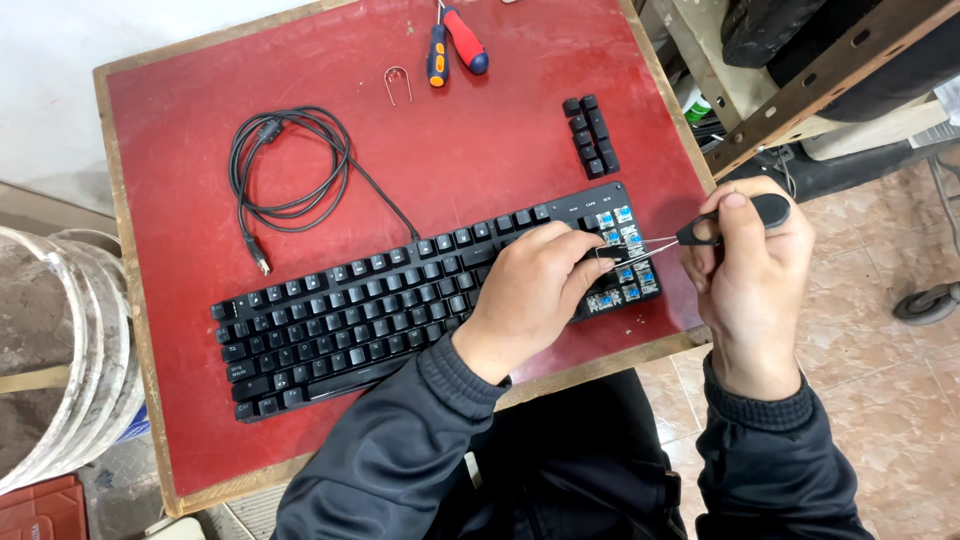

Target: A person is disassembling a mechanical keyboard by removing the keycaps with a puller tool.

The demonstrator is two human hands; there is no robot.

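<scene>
Keyboard (400, 300) is lying diagonally on the red surface (480, 150), its right end stripped to blue switches. Left hand (530, 290) is pressing down flat there, fingers together, apparently steadying the board. Right hand (745, 270) is pinching the black handle of a wire keycap puller (690, 235), its loops reaching over the switches. Removed keycaps (590, 135) are lying grouped nearby.

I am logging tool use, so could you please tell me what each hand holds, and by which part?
The right hand holds a keycap puller by its black handle. The left hand holds nothing; it rests on the keyboard.
</scene>
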